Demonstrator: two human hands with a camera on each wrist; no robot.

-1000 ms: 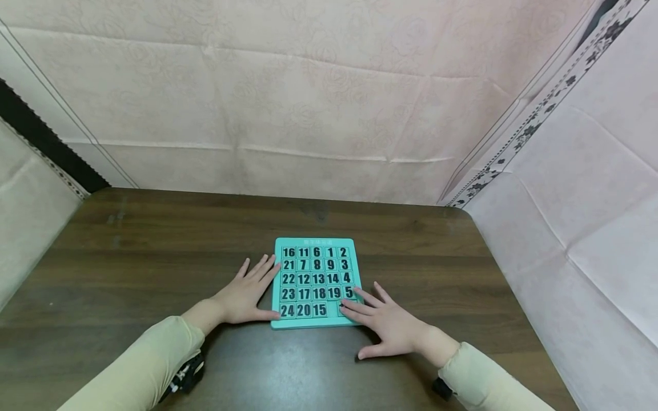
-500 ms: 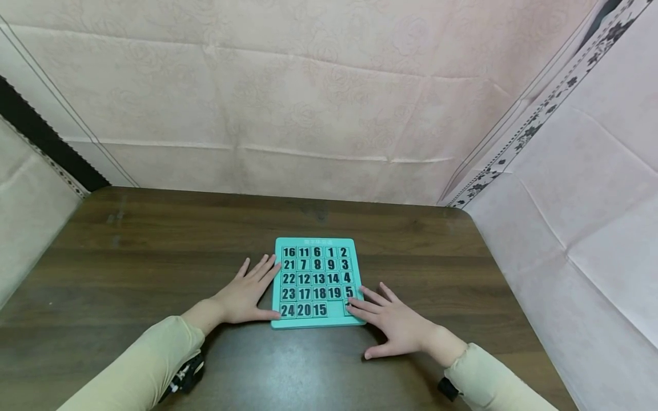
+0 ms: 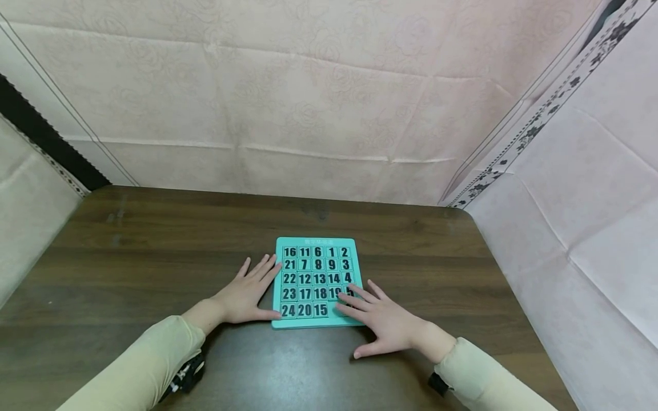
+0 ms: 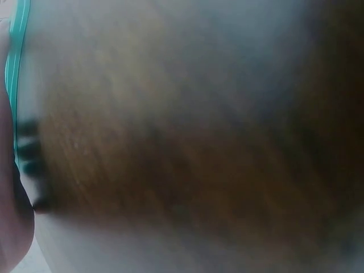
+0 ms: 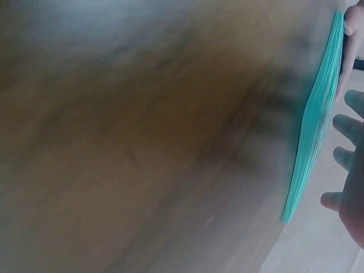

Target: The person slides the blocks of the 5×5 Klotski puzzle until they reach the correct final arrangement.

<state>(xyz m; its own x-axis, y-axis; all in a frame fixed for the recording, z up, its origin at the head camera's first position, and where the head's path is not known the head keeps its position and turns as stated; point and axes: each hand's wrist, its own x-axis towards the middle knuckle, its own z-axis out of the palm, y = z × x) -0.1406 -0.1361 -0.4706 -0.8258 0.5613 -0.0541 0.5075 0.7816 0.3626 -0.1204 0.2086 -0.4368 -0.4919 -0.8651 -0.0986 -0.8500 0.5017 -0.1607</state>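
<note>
A teal number sliding puzzle (image 3: 312,328) lies flat on the table, its black-numbered tiles facing up; its edge (image 5: 313,122) shows side-on in the right wrist view. Along its left side, my left hand (image 3: 239,299) rests with spread fingers, fingertips and thumb at the frame's edge. My right hand (image 3: 390,325) reaches over the lower right corner, fingers extended and thumb out to the side. Its fingers partly hide the 5 tile and the bottom row right of 15. A plain teal space shows just right of the 15 tile. Whether those fingertips press on a tile, I cannot tell.
The dark brown wooden table (image 3: 154,245) has rounded far corners. A pale patterned cloth (image 3: 308,103) hangs behind it, with more white cloth (image 3: 591,200) at the right side. A black device (image 3: 186,374) sits at the left wrist.
My right hand first shifted slightly right, then moved back left across the puzzle's lower right corner, now covering part of the 5 tile. My left hand has stayed in place.
</note>
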